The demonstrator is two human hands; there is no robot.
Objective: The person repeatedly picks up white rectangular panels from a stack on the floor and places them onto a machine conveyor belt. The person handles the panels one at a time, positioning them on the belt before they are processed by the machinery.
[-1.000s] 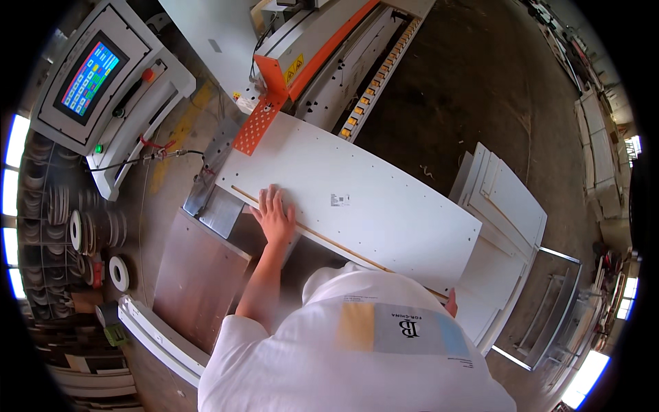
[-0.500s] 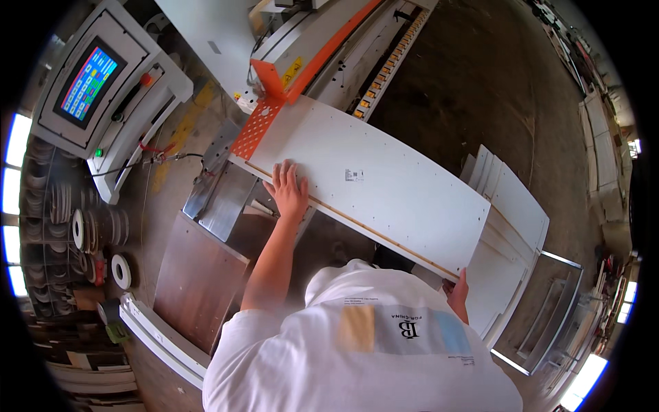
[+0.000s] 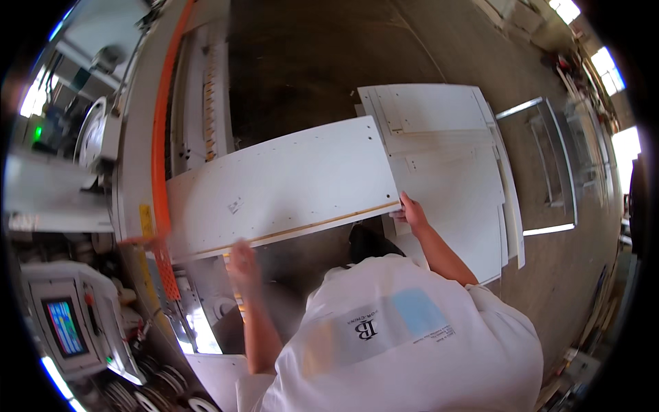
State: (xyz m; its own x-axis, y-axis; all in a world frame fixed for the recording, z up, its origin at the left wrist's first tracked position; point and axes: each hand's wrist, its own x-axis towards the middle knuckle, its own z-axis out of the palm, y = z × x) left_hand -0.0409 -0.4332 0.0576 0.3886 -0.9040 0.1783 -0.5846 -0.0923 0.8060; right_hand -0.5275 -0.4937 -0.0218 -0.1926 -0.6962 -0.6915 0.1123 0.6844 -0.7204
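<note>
A long white panel [image 3: 295,182] with small drilled holes and a narrow tan strip along its near edge lies across the work area. Its left end meets the orange-edged machine. At the near right corner, my right hand [image 3: 412,211] grips the panel, thumb at the edge and some fingers curled beneath. My left hand [image 3: 243,264] is at the near edge, left of the middle, smeared by motion. Whether it touches the panel or how its fingers lie cannot be made out. A small printed label [image 3: 235,205] sits on the panel's top face.
A stack of white panels [image 3: 453,178] stands to the right, beside a metal frame [image 3: 559,165]. On the left runs the machine's orange rail [image 3: 163,137], with a perforated orange plate [image 3: 165,271] at its near end. A control screen [image 3: 65,327] is at lower left.
The view has swung round, so the machine now lies left and the stack right. My left hand has moved from the panel's top to its near edge. My right hand stays at the corner.
</note>
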